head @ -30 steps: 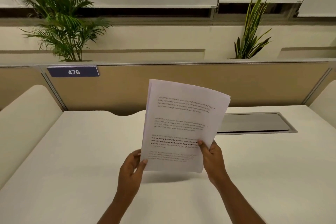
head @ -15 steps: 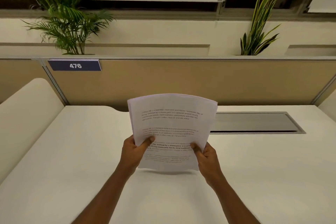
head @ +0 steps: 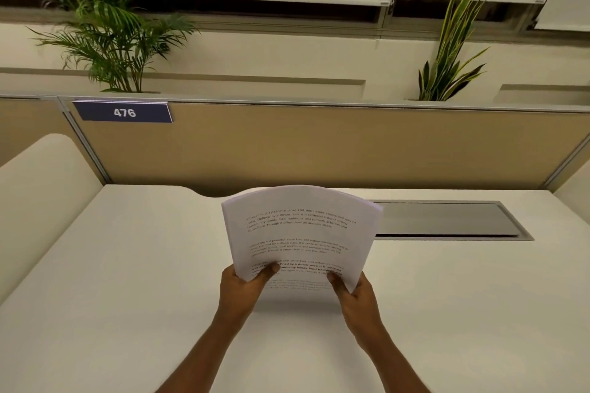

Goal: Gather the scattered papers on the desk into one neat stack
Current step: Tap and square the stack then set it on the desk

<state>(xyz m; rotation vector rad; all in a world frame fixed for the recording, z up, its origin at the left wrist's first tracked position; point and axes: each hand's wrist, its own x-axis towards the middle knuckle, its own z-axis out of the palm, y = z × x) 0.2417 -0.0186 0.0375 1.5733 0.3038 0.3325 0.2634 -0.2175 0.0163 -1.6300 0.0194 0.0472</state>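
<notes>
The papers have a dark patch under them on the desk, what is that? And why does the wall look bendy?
Head view: the dark patch is the shadow of the papers on the desk, below the hands' grip; the partition curves because of the wide-angle lens; the print is readable up top, fuzzy near the bottom.

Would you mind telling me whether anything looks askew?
Only slightly: the white printed paper stack, held by left hand and right hand, bows backward with fanned top edges above the white desk.
</notes>
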